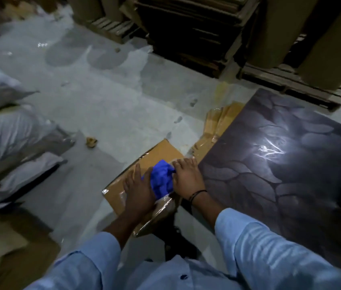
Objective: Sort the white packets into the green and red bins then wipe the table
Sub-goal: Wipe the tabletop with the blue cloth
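The wiping step looks about to begin. The blue cloth (pixel 162 181) lies bunched on a cardboard box (pixel 144 160) on the floor, just beside the near left corner of the table (pixel 280 164). Both hands frame it. The left hand (pixel 138 191) rests on the box on the side of the cloth away from the table, with its fingers straight and its thumb touching the fabric. The right hand (pixel 186 178) lies between the cloth and the table edge, its fingers reaching forward over the box. Its thumb side is against the cloth, but I cannot tell whether it actually pinches the fabric.

No white packets or bins can be made out on the dark patterned top, so the sorting seems done. At the far left, well away from the table, some pale sacks (pixel 8 132) are too blurred to judge.

To do this well, gather the cloth into one hand as a flat pad rather than a ball, so more fabric meets the surface. Lift it clear of the box and carry it over the table edge. Start at the far side of the table and pull overlapping strokes toward the near corner. The bright glare patch near the middle of the table may hide smears, so pass over it twice.
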Demonstrator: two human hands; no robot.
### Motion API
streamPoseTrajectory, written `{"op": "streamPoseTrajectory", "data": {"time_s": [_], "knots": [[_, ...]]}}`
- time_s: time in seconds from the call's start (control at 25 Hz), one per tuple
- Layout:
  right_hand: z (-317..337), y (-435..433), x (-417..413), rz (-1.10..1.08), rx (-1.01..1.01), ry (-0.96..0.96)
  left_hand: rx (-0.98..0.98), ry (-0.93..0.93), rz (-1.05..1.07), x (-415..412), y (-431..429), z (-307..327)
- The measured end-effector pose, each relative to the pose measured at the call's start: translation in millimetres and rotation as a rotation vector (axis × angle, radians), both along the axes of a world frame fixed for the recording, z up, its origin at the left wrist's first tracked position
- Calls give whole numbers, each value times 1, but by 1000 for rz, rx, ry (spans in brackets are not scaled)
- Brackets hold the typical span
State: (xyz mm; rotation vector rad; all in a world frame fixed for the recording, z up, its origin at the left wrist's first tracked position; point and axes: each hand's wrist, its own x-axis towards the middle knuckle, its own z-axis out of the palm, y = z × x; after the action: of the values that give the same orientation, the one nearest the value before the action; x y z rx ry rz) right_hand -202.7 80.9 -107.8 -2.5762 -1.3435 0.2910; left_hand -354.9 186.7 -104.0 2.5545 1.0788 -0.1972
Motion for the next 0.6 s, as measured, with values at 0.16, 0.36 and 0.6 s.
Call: {"op": "streamPoseTrajectory", "data": {"time_s": [0.16,0.36,0.6], "knots": [[-23,36,-15,44,-196,-23,-47,36,57,-7,9,-10],[-47,54,-24,156,-279,-48,-98,27,110,-14,14,-17],[-47,68,-19,138,-274,-119,-83,-19,189,-27,32,-21]]}}
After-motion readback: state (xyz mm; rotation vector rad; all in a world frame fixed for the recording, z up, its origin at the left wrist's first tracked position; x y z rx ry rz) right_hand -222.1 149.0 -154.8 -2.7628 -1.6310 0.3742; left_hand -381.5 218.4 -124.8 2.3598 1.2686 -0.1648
